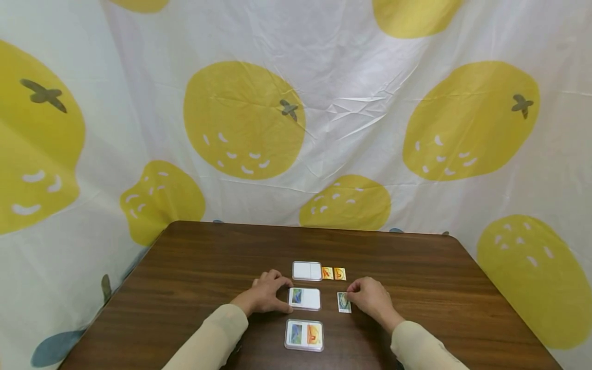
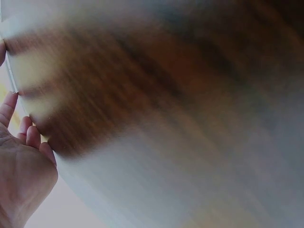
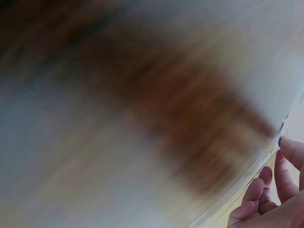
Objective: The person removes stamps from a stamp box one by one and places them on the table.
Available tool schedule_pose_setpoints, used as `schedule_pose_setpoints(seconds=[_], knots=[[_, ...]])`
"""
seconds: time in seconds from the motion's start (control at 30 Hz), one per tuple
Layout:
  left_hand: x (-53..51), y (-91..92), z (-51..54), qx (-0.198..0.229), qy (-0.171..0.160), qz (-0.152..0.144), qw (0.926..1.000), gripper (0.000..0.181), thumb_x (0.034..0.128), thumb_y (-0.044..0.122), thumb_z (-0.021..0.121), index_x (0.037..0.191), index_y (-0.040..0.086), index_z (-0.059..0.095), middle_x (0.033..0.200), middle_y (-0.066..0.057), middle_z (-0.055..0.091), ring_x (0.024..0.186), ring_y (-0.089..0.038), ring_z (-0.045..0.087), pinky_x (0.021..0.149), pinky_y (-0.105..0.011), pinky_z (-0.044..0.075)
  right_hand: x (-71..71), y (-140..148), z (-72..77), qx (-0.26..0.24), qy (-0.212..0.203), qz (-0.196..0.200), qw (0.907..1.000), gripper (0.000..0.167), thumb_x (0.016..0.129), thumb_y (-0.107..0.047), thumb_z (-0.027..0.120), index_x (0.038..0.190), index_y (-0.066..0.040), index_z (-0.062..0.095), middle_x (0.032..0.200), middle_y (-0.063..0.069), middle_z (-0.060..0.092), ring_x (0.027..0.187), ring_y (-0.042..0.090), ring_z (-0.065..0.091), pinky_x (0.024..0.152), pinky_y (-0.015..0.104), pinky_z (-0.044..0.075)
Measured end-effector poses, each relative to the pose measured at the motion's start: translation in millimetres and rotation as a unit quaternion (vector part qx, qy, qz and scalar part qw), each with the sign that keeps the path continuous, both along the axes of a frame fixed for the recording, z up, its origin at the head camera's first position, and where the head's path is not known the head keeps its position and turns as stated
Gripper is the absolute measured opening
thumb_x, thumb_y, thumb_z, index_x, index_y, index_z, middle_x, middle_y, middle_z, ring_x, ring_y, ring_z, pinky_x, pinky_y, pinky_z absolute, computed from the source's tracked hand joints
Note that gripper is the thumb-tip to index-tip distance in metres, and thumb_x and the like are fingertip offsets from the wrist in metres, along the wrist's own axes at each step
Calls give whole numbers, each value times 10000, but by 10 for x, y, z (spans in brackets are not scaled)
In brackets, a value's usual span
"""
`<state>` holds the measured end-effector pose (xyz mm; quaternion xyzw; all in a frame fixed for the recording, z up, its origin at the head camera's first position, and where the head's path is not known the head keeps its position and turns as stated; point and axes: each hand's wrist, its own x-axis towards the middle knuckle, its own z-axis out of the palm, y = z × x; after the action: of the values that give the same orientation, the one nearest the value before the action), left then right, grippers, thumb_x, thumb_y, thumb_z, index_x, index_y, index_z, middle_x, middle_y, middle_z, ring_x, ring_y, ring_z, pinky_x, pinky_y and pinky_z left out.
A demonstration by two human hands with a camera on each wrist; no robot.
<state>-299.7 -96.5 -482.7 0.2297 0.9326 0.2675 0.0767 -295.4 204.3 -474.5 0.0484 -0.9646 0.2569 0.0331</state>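
My left hand (image 1: pixel 265 294) is at the left end of the middle clear plastic case (image 1: pixel 312 300), thumb and forefinger curved about its two left corners. That case shows a white insert with one blue-green stamp (image 1: pixel 296 296) in its left half; its right half is white. To its right, my right hand (image 1: pixel 371 297) pinches a greenish stamp (image 1: pixel 344 303) by its upper right part, at the tabletop. The fingers of the left hand (image 2: pixel 21 175) and of the right hand (image 3: pixel 280 194) appear at the edges of the wrist views, where the table is blurred.
A case with a white insert (image 1: pixel 302 270) lies farther back, with two orange stamps (image 1: pixel 339 274) beside it on the right. Nearer me lies a case (image 1: pixel 304 347) holding a blue-green and an orange stamp. The brown table (image 1: pixel 208 252) meets a lemon-print curtain (image 1: pixel 347 139).
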Motion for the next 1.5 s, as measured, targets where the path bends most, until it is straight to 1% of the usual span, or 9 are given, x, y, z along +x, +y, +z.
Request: schedule_pose_setpoints(seconds=[0.2, 0.47, 0.63, 0.8, 0.9, 1.1, 1.3, 1.4, 1.5], knots=[[-4, 17, -1, -9, 34, 2, 10000, 499, 776, 386, 824, 1188, 189, 623, 1257, -83, 449, 1191, -325, 398, 977, -527, 307, 11, 2, 20, 51, -74, -39, 10000, 96, 813, -252, 781, 799, -180, 721, 792, -47, 648, 753, 184, 568, 689, 473, 433], [-6, 29, 4, -8, 20, -16, 10000, 504, 781, 390, 822, 1197, 188, 622, 1263, -83, 446, 1192, -324, 396, 984, -528, 305, -1, -1, 35, -49, -159, -176, 9997, 117, 797, -249, 790, 867, -179, 729, 855, -37, 673, 811, 205, 605, 765, 533, 432], [-14, 32, 1, -2, 41, -11, 10000, 508, 779, 385, 825, 1199, 183, 624, 1272, -92, 447, 1196, -331, 397, 983, -530, 306, -5, -29, 73, -172, -184, -280, 9993, 109, 818, -248, 770, 890, -177, 728, 875, -24, 675, 810, 202, 591, 727, 495, 432], [-25, 30, -14, -38, 58, -4, 10000, 508, 777, 389, 825, 1197, 188, 623, 1269, -93, 447, 1195, -330, 398, 979, -532, 307, -20, -92, 81, -588, -198, -309, 9976, 127, 845, -246, 767, 897, -138, 725, 861, -8, 661, 766, 187, 552, 681, 389, 429], [-28, 31, -21, -44, 50, 1, 10000, 512, 776, 390, 826, 1201, 190, 622, 1276, -98, 446, 1199, -333, 397, 981, -537, 305, -24, -142, 81, -955, -108, -262, 9950, 141, 847, -225, 766, 901, -101, 725, 860, 6, 667, 765, 183, 558, 687, 359, 451], [-22, 31, -31, -29, 51, 16, 10000, 519, 771, 392, 828, 1206, 192, 624, 1300, -113, 446, 1212, -344, 396, 990, -548, 301, -9, -236, 130, -1532, -118, -372, 9874, 185, 862, -213, 752, 953, -55, 724, 915, 45, 681, 823, 217, 577, 727, 386, 471], [-17, 18, -36, 0, 38, 31, 10000, 520, 772, 394, 825, 1206, 190, 624, 1293, -106, 446, 1210, -335, 393, 989, -542, 305, -39, -337, 156, -1993, -130, -528, 9784, 201, 880, -224, 739, 983, -52, 739, 944, 54, 693, 857, 225, 587, 791, 409, 474], [-14, 15, -28, -5, 42, 30, 10000, 518, 772, 395, 826, 1202, 190, 623, 1286, -100, 447, 1206, -333, 395, 987, -543, 303, -59, -396, 155, -2180, -52, -467, 9748, 195, 882, -216, 738, 975, -44, 741, 942, 62, 699, 844, 221, 587, 774, 390, 475], [-11, 18, -17, 11, 35, 39, 10000, 516, 768, 393, 829, 1197, 190, 625, 1277, -96, 449, 1198, -331, 399, 984, -543, 300, -63, -458, 149, -2249, 2, -317, 9739, 197, 874, -210, 747, 968, -37, 742, 935, 64, 699, 828, 214, 587, 745, 372, 480]])
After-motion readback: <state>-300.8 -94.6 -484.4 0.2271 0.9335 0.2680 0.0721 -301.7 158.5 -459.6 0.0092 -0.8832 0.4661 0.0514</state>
